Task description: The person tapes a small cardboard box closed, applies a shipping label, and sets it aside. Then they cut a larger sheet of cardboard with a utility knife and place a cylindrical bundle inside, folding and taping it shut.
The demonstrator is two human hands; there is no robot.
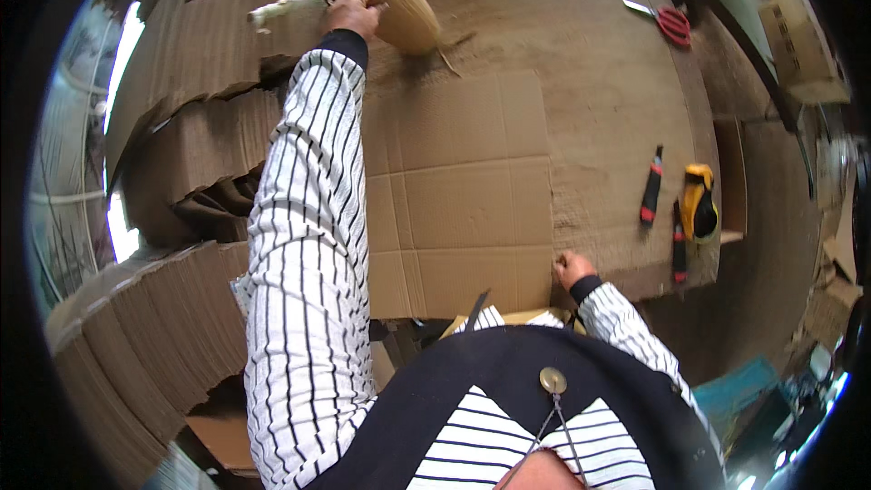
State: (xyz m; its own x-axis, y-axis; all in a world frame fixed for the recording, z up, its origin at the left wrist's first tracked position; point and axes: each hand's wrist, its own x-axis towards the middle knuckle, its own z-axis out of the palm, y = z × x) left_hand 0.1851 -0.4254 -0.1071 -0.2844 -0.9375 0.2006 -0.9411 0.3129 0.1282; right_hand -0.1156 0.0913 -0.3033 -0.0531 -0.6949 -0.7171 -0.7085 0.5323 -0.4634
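Cardboard workshop, tall stacks of cardboard (136, 345), worn wooden worktable (617, 100), red-handled scissors (673, 25), creased cardboard panel (474, 204)

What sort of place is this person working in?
It looks like a small cardboard workshop or packing area, though I can't be certain: stacks of corrugated cardboard crowd the left side, a creased cardboard sheet lies flat on the worktable, and red-handled scissors lie nearby.

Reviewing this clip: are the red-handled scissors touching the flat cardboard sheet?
Apart. The head view shows the scissors at the upper right, with a wide stretch of tabletop between them and the cardboard sheet.
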